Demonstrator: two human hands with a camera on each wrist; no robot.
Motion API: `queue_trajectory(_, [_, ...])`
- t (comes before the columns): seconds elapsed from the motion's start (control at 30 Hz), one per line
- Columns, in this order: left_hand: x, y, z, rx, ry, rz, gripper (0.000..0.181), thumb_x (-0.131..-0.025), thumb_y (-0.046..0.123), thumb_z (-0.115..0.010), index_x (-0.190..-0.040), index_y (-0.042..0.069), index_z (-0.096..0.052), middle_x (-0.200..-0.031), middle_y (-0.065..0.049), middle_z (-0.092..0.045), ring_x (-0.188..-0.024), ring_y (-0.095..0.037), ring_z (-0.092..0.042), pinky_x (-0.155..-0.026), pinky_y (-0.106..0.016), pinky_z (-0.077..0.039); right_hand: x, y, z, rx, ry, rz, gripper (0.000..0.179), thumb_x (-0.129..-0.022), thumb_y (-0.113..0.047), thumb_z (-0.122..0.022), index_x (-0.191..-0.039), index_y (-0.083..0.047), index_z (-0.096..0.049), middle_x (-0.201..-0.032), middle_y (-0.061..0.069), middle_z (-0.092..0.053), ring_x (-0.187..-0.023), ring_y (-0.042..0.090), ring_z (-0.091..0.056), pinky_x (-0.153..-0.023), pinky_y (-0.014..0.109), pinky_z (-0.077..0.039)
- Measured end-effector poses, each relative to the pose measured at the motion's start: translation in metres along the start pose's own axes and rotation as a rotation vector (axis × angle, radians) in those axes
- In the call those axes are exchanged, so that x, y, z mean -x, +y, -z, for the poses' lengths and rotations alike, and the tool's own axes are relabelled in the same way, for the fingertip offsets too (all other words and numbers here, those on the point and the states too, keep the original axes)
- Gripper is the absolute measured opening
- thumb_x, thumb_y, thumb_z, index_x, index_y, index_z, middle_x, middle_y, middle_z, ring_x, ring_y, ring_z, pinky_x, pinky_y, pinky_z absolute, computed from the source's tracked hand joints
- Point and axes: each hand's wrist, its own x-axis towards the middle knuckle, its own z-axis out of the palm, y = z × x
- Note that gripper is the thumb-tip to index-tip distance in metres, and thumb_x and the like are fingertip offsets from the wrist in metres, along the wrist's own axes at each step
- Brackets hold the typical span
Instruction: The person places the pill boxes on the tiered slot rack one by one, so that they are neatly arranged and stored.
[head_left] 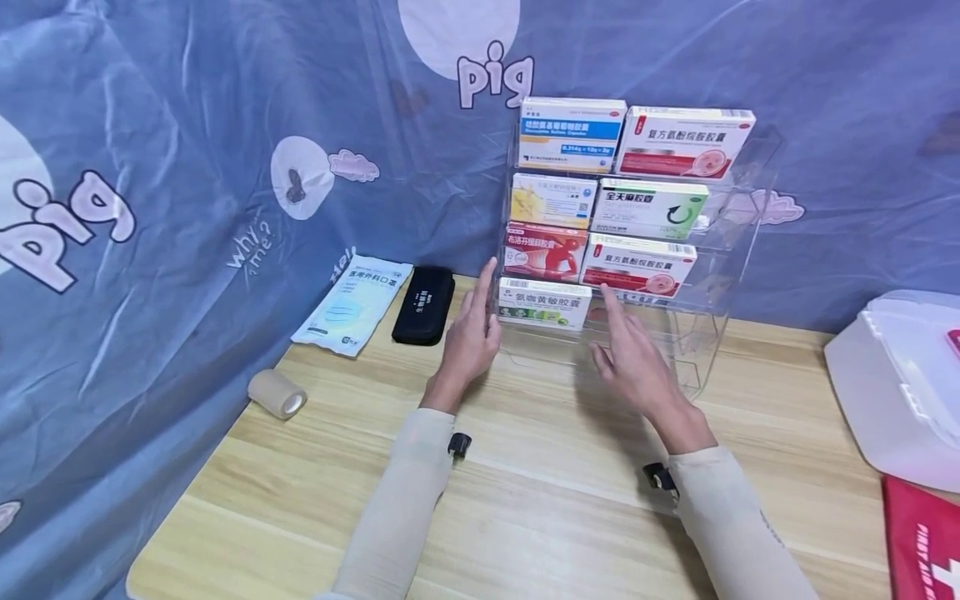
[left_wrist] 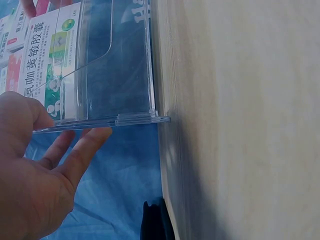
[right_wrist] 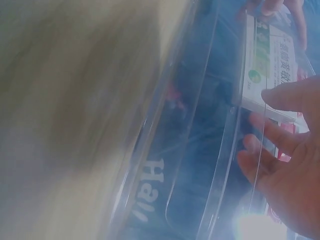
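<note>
A clear acrylic display rack (head_left: 738, 250) stands against the curtain with medicine boxes on its tiers. On its lowest tier, at the left, is a white-and-green capsule box (head_left: 543, 304). My left hand (head_left: 468, 337) is at the rack's left side, its fingers along the outside of the clear side wall and the thumb at the front, near the box's end, as the left wrist view shows. My right hand (head_left: 637, 362) reaches in from the right with fingers extended; in the right wrist view its thumb (right_wrist: 285, 97) and fingertips are right at the box's other end.
Higher tiers hold a red box (head_left: 543, 250), a green-and-white box (head_left: 648, 208) and several others. Left of the rack lie a mask packet (head_left: 352, 304), a black case (head_left: 423, 304) and a bandage roll (head_left: 277, 393). At right are a white bin (head_left: 885, 392) and a red first-aid pouch (head_left: 918, 533).
</note>
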Motion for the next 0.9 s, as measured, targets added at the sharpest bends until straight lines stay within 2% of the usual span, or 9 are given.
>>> queue_trajectory(0.1, [-0.0001,-0.0001,0.0001,0.004,0.0,0.002,0.094,-0.102,0.002,-0.055,-0.172,0.046,-0.01,-0.137,-0.019,-0.059,-0.092,-0.033,-0.058,-0.078,-0.05,-0.054,0.0,0.0006,0.0008,0.0,0.001,0.008,0.099,-0.098,-0.002,-0.069,-0.174,-0.012,-0.007,-0.162,0.03,-0.047,-0.137,0.051,-0.052,-0.116,0.068,-0.043])
queue_trajectory(0.33, [-0.0006,0.0012,-0.0006,-0.003,0.005,-0.015,0.094,-0.101,0.0,-0.056,-0.172,0.043,-0.012,-0.135,-0.019,-0.06,-0.089,-0.032,-0.057,-0.075,-0.049,-0.053,0.0003,0.0029,0.0011,-0.014,0.006,0.016,0.093,-0.098,-0.002,-0.069,-0.173,-0.01,-0.014,-0.148,0.026,-0.06,-0.135,0.05,-0.054,-0.115,0.068,-0.043])
queue_trajectory(0.63, [-0.0009,0.0032,0.0009,0.002,0.012,-0.031,0.095,-0.1,-0.002,-0.056,-0.173,0.042,-0.012,-0.135,-0.02,-0.06,-0.089,-0.032,-0.058,-0.075,-0.048,-0.055,0.0017,0.0025,0.0031,0.0,-0.006,0.004,0.092,-0.099,-0.003,-0.068,-0.173,-0.01,-0.013,-0.152,0.028,-0.056,-0.14,0.052,-0.05,-0.12,0.069,-0.038])
queue_trajectory(0.8, [0.0006,0.0017,0.0007,0.006,0.007,-0.019,0.096,-0.101,-0.002,-0.056,-0.173,0.043,-0.011,-0.137,-0.02,-0.059,-0.091,-0.032,-0.058,-0.076,-0.048,-0.055,0.0031,0.002,0.0047,0.005,-0.02,-0.006,0.093,-0.099,-0.003,-0.068,-0.173,-0.01,-0.013,-0.151,0.028,-0.058,-0.141,0.052,-0.05,-0.12,0.07,-0.038])
queue_trajectory(0.9, [0.001,0.0012,0.0003,0.006,0.005,-0.01,0.096,-0.101,-0.002,-0.056,-0.172,0.044,-0.011,-0.139,-0.019,-0.059,-0.092,-0.032,-0.059,-0.077,-0.049,-0.056,0.0044,0.0029,0.0065,0.007,-0.033,-0.023,0.093,-0.1,-0.004,-0.068,-0.174,-0.012,-0.011,-0.157,0.029,-0.052,-0.144,0.053,-0.047,-0.12,0.071,-0.037])
